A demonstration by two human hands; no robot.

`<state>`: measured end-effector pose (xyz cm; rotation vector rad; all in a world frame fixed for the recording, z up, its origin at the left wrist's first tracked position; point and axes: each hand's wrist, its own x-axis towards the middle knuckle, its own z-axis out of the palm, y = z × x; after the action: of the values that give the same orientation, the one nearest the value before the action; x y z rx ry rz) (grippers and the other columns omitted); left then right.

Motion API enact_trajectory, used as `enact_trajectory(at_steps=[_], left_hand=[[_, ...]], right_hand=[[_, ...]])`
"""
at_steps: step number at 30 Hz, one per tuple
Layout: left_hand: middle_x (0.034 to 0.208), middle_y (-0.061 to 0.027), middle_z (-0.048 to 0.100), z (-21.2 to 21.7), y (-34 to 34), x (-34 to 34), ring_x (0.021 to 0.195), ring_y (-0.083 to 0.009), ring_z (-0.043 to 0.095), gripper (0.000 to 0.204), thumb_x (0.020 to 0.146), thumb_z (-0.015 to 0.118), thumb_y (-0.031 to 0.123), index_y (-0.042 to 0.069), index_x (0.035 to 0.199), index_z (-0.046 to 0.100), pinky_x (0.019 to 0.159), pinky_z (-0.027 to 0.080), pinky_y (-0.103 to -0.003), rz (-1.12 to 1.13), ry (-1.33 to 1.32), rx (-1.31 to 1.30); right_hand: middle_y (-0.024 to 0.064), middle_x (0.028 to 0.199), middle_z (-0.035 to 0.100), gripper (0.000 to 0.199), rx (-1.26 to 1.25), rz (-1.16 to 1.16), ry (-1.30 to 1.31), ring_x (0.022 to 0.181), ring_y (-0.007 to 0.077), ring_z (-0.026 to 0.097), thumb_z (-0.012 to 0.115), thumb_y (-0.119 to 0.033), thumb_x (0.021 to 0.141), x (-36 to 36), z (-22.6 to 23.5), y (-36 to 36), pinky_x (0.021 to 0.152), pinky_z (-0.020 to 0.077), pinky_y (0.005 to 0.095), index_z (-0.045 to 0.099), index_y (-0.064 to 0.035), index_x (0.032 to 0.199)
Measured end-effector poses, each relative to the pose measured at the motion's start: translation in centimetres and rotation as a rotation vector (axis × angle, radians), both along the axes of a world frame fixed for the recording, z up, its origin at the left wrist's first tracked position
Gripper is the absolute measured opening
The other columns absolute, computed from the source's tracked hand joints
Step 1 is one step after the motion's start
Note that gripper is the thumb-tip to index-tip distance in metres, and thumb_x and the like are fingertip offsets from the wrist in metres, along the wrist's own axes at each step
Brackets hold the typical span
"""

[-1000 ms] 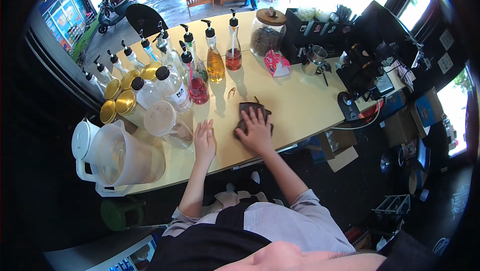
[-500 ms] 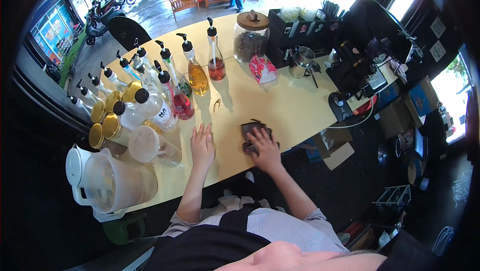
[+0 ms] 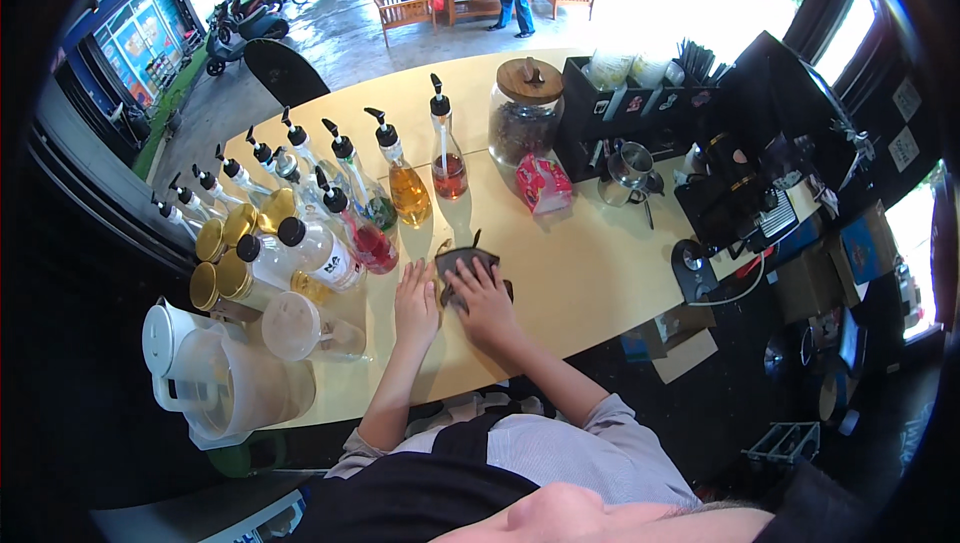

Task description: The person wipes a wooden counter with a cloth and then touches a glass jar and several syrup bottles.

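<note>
A dark brown cloth [image 3: 466, 250] lies crumpled on the pale yellow counter [image 3: 590, 273]. My right hand [image 3: 482, 305] rests flat on top of it with fingers spread; part of the cloth is hidden underneath. Just left of the cloth, my left hand [image 3: 416, 301] lies palm down on the counter, fingers stretched out and holding nothing. Beyond the left hand stands a bottle of red syrup [image 3: 372, 246] with a black pump top. Farther back are a bottle of amber syrup [image 3: 411, 201] and another, reddish one [image 3: 450, 178].
Gold-lidded jars [image 3: 209, 286], clear black-capped bottles [image 3: 330, 261] and plastic pitchers [image 3: 262, 383] crowd the left side. A wooden-lidded glass jar [image 3: 525, 123], pink packet [image 3: 544, 186], metal jug [image 3: 628, 171] and black organizer [image 3: 640, 108] stand at the back right.
My right hand has slid the cloth leftward over the counter, close to my left hand. The left hand stays flat on the counter. The whole view has shifted slightly.
</note>
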<state>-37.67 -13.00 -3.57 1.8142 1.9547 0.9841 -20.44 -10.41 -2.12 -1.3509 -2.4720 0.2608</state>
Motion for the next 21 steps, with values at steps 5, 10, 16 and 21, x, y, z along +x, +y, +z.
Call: enact_trajectory(at_steps=[5,10,16,21], left_hand=[[0.152,-0.0168,0.045,-0.8,1.1,-0.2,0.146,-0.0369,0.033,0.045,0.107,0.033,0.027,0.012,0.146,0.05,0.118,0.025,-0.053,0.042,-0.039,0.008],[0.152,-0.0175,0.045,-0.3,1.4,0.6,0.145,-0.0383,0.032,0.045,0.107,0.032,0.026,0.012,0.146,0.05,0.118,0.025,-0.053,0.077,-0.009,0.016],[0.152,-0.0182,0.045,-1.1,1.7,0.7,0.145,-0.0392,0.032,0.045,0.107,0.032,0.025,0.01,0.145,0.05,0.118,0.023,-0.053,0.103,-0.01,0.053],[0.152,-0.018,0.043,-1.6,1.9,1.0,0.146,-0.0384,0.03,0.046,0.107,0.031,0.025,0.009,0.146,0.05,0.118,0.022,-0.054,0.151,0.068,0.032]], right_hand=[[0.0064,0.16,0.035,0.065,-0.072,0.155,0.011,0.15,0.029,0.026,0.061,-0.032,0.09,4.4,0.4,-1.2,0.122,0.0149,0.0527,0.042,-0.0205,0.151],[0.0055,0.159,0.035,0.062,-0.061,-0.017,0.033,0.149,0.0277,0.028,0.062,-0.031,0.091,8.2,1.2,3.5,0.122,0.0176,0.0508,0.044,-0.0211,0.15],[0.0066,0.16,0.035,0.066,0.047,0.028,0.019,0.149,0.0288,0.028,0.062,-0.035,0.091,3.7,-1.4,10.2,0.122,0.0176,0.0504,0.04,-0.0203,0.151],[0.0086,0.16,0.033,0.066,0.033,0.167,-0.027,0.15,0.0307,0.026,0.06,-0.036,0.093,0.8,-1.3,8.9,0.121,0.0182,0.0527,0.038,-0.0162,0.152]])
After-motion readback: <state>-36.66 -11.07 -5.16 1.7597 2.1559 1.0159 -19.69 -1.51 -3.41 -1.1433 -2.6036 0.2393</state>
